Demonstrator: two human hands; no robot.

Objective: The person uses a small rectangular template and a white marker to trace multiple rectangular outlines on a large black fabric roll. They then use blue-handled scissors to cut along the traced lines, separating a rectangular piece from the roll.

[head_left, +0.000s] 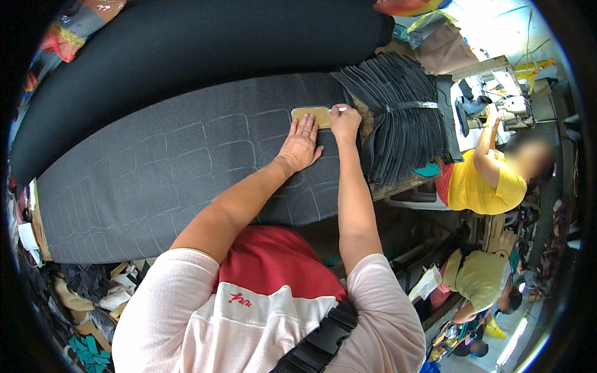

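Dark grey fabric (186, 155), spread over a long table, bears rows of pale drawn outlines. On its right part lies a small tan template (323, 117) with a light edge. My left hand (300, 147) rests flat on the template's left part, fingers stretched out. My right hand (346, 124) is closed around a thin white marking pencil (341, 109) at the template's right end. Its tip is hidden by the fingers, so I cannot tell whether it touches the cloth.
A thick black fabric roll (205, 46) lies along the far side. To the right sits a tied stack of dark cut pieces (404, 118). Beyond it a person in yellow (491, 183) works at a sewing machine (515, 109). Fabric scraps (93, 298) lie at lower left.
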